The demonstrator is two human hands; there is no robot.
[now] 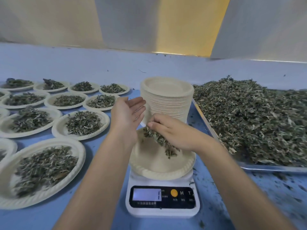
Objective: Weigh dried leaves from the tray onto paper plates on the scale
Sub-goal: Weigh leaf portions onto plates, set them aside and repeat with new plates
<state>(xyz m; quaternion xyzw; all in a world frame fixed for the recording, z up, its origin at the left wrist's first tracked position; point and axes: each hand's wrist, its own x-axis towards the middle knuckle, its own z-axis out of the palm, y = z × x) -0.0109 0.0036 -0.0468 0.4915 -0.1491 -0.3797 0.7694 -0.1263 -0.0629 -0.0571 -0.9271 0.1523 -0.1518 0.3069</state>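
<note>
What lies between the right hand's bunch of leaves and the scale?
Head view: one paper plate, resting on the scale beneath the right hand's leaves.

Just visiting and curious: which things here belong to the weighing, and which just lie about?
In the job: right hand gripping dried leaves, left hand, scale, plate on it, leaf tray, plate stack.
Lying about: filled plates at left, leaf crumbs on table.

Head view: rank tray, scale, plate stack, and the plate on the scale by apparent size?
1. tray: largest, though cut by the frame edge.
2. scale and plate on the scale: about alike, scale partly hidden, not ranked.
3. plate stack: smallest, but farther from the camera, so unsure.
</note>
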